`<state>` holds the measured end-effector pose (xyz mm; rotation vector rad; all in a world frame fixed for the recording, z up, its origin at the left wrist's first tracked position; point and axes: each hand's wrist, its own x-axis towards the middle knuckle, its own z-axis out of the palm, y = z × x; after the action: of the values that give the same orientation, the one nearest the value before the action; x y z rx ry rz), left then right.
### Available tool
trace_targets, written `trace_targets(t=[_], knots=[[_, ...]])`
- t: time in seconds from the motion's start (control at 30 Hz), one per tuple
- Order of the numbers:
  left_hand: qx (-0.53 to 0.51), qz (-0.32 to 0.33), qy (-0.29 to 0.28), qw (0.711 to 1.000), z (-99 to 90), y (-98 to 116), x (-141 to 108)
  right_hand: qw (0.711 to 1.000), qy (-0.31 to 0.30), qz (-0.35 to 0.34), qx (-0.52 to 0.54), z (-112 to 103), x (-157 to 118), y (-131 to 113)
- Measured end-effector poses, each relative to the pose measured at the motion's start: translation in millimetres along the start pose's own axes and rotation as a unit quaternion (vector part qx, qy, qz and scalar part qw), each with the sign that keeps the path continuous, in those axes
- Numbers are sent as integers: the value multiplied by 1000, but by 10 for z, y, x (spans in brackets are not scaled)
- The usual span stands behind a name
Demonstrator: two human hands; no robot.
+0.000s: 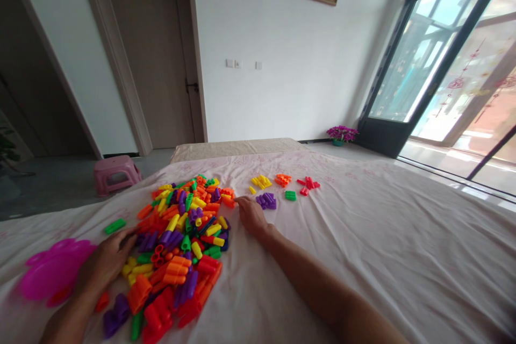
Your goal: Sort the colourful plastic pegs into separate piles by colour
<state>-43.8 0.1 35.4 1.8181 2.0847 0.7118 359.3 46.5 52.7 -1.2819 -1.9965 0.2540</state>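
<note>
A large heap of colourful plastic pieces in red, orange, yellow, green and purple lies on a pale sheet. At its left edge is my left hand, fingers bent against the pieces; what they hold, if anything, is hidden. My right hand is at the heap's right side, its fingertips by an orange piece; its grip is too small to make out. Just beyond it sit purple pieces, with small groups of yellow, orange, green and red pieces.
A pink plate-like item lies beside my left forearm. The sheet-covered surface reaches far right. On the floor stand a pink stool and potted purple flowers, near a glass door.
</note>
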Motion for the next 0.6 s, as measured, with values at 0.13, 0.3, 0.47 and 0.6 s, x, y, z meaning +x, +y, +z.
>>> trace_targets(t=[0.13, 0.3, 0.47, 0.6], knots=[[4, -12, -7, 1000, 1, -13, 10, 999, 5, -41, 13, -25, 4, 13], [10, -8, -4, 1000, 2, -21, 12, 983, -109, -145, -23, 6, -10, -42], [11, -2, 7, 1000, 6, -29, 16, 979, -133, -132, -77, 32, -16, -89], [8, 8, 1, 1000, 17, -59, 26, 980, -121, -134, -81, 20, -2, -89]])
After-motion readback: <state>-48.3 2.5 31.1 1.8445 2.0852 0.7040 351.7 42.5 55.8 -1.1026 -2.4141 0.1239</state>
